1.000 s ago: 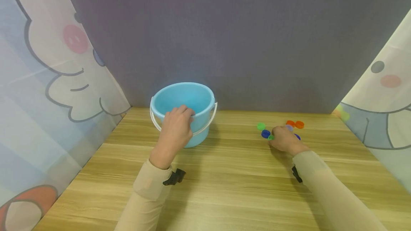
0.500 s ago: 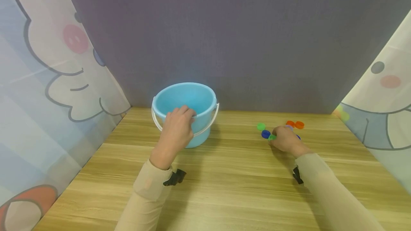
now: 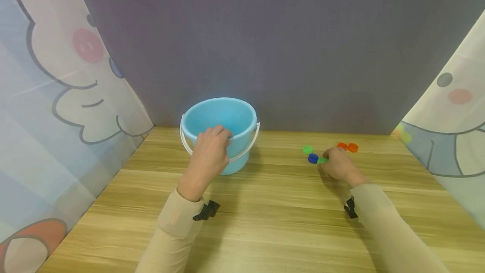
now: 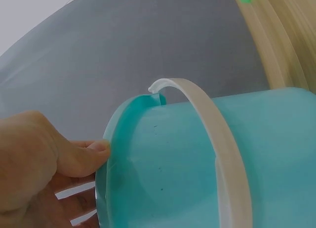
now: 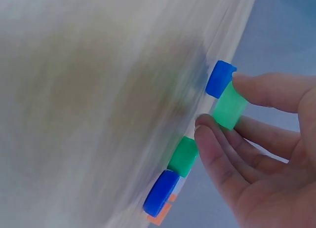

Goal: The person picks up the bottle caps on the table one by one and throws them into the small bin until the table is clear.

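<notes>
My left hand (image 3: 208, 153) grips the near rim of a light blue bucket (image 3: 238, 164). In the left wrist view the thumb lies on the bucket's rim, with the other fingers on its far side. Over at the right, my right hand (image 3: 339, 165) pinches a green bottle cap (image 5: 231, 107) between thumb and fingers, close over the table. A blue bottle cap (image 3: 313, 158) sits just left of it. Another green bottle cap (image 3: 307, 150) lies behind that. The right wrist view also shows a darker green cap (image 5: 183, 156) and a blue cap (image 5: 161, 193) below the fingers.
Two orange caps (image 3: 353, 147) lie behind my right hand, a pale purple one (image 3: 341, 149) partly hidden beside them. The bucket's white handle (image 4: 224, 144) hangs down its front. A dark grey panel (image 3: 288, 54) stands behind the wooden table (image 3: 273, 222), with printed cloths at both sides.
The bucket has shifted slightly to the right under my left hand. My right hand has moved a little right, and the green cap at its fingertips has come along, showing more.
</notes>
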Demonstrator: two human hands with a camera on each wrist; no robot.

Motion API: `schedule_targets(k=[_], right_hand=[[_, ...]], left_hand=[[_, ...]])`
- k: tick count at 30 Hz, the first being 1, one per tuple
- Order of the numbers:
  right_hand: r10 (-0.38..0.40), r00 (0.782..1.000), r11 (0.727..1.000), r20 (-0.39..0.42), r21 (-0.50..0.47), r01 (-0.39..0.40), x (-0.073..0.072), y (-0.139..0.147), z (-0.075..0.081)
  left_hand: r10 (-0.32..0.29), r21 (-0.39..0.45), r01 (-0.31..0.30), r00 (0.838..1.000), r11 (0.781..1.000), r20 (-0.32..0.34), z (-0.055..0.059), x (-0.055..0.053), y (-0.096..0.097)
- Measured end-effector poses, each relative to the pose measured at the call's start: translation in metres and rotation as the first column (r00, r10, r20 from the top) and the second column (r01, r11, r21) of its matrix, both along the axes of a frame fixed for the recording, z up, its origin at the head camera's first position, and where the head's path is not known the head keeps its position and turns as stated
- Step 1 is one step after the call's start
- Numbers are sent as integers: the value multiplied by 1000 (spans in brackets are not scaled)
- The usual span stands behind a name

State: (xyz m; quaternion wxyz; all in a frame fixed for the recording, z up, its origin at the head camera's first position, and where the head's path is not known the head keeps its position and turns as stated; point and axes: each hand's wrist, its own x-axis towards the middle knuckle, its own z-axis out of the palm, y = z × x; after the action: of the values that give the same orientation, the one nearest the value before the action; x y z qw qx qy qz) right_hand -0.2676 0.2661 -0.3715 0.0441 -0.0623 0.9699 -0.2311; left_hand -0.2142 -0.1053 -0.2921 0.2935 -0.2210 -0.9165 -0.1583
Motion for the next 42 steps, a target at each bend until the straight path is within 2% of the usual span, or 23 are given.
schedule_targets(k=[5,16,29,42], right_hand=[[15,999,1000,-34,-25,-16,1,2,-2],[-7,997,994,-74,-106,-1,6,2,-6],[-54,996,977,-66,-208,39,10,4,-5],[-74,991,960,-116,-277,40,16,-3,-5]], left_hand=[[0,-7,0,1000,1000,5,0,0,0],[-9,-11,9,1000,1000,3,0,1,2],[-25,-20,25,1000,999,-10,0,2,6],[-28,-54,28,1000,998,3,1,4,10]])
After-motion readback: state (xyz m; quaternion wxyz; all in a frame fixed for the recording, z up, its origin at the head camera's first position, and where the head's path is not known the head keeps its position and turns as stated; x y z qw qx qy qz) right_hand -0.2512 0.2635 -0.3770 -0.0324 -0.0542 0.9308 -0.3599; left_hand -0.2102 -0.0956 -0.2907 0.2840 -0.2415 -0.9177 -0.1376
